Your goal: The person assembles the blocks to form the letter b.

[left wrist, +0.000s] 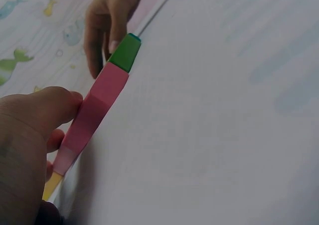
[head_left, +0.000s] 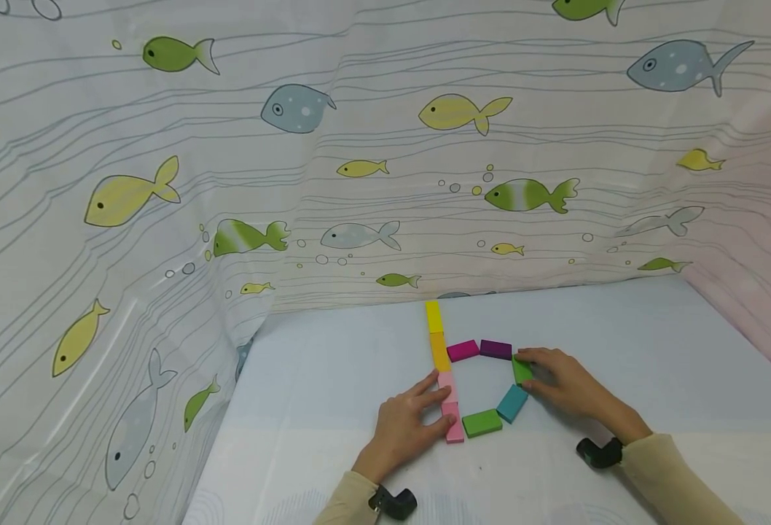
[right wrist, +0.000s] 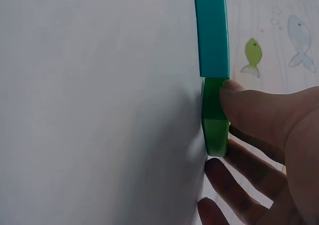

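Observation:
Wooden-looking blocks lie flat on the white table, forming a straight column with a curve joined to its right side. My left hand [head_left: 406,424] rests its fingertips and thumb on the two pink blocks, the upper one [head_left: 448,380] and the lower one [head_left: 455,433], at the column's near end. On the curve's right side, my right hand [head_left: 565,385] pinches a green block [head_left: 522,370] between thumb and fingers. The right wrist view shows that thumb on the green block [right wrist: 214,105], whose end meets the teal block [right wrist: 213,33].
Above the pink blocks, the column continues with an orange block [head_left: 439,351] and a yellow block [head_left: 433,317]. A magenta block [head_left: 463,351] and a purple block [head_left: 495,349] top the curve; another green block [head_left: 482,423] lies at its bottom. Fish-printed cloth [head_left: 372,204] hangs behind the table.

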